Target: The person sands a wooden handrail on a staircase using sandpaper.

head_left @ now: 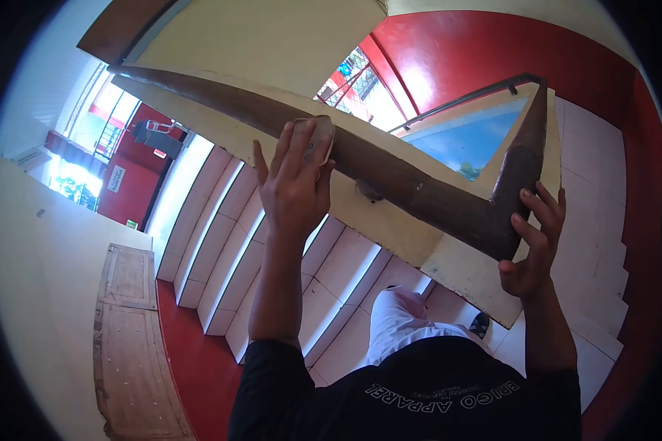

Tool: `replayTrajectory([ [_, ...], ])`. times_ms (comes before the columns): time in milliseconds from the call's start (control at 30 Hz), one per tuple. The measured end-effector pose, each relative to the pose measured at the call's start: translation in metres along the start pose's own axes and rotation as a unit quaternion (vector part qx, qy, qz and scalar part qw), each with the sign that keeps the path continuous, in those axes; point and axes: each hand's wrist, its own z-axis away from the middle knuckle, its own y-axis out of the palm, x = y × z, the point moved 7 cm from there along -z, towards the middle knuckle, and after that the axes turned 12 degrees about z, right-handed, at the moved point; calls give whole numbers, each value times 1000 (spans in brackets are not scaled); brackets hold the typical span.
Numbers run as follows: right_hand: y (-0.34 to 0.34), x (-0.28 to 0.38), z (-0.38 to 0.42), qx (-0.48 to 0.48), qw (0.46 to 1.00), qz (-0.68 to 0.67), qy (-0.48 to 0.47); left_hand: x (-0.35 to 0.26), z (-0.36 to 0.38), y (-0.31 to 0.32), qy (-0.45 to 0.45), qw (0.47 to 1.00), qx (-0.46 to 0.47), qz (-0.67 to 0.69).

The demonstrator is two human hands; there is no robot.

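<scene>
My left hand [296, 180] presses a sanding pad [318, 140] flat on the brown handrail [419, 192], mid-run. Right hand [533, 239] grips the rail's corner. Finish looks patchy; most length seemingly left.

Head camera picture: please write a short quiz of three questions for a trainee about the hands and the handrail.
1. True or false: the left hand presses a small pad on the brown handrail.
2. The right hand grips the handrail where? A) at its corner B) at its far upper end
3. Fill in: below the handrail lie white ____.

Key: 1 true; 2 A; 3 stairs.
</scene>
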Motion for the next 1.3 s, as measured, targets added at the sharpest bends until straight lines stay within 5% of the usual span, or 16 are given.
replayTrajectory([
  [100,0,0,1,-3,1000,1,-6,-51,20,29,101,988,94,65],
  [233,0,-1,-1,-3,1000,1,-8,2,12,11,-45,998,-32,-2],
  [367,1,-1,0,-5,1000,-6,-4,-72,25,27,76,981,100,145],
  [467,0,-1,0,-6,1000,-4,-6,-31,13,17,-17,998,-20,60],
  [500,0,-1,-1,-4,1000,-4,-3,-3,16,17,-109,975,-88,171],
  [600,-1,0,-1,-2,1000,-4,-5,-75,24,29,105,977,39,181],
  [633,-1,-1,-1,-1,1000,-5,-6,-92,23,26,82,968,73,227],
  [733,1,-2,2,4,1000,-3,-16,-28,5,20,23,997,9,77],
  [900,1,-3,0,4,1000,-1,-9,116,-29,-21,-208,976,-2,-63],
  [1000,1,-3,1,7,1000,2,-9,96,-34,-12,-194,978,63,52],
  [1067,0,-3,1,8,1000,3,-11,23,-23,7,-13,994,99,40],
  [1133,0,-4,0,8,1000,7,-14,-37,-10,8,35,963,186,192],
  [1233,2,-5,0,2,1000,12,-24,9,-3,7,67,985,121,101],
  [1300,3,-6,0,3,999,15,-28,75,-9,-7,-92,994,12,59],
])
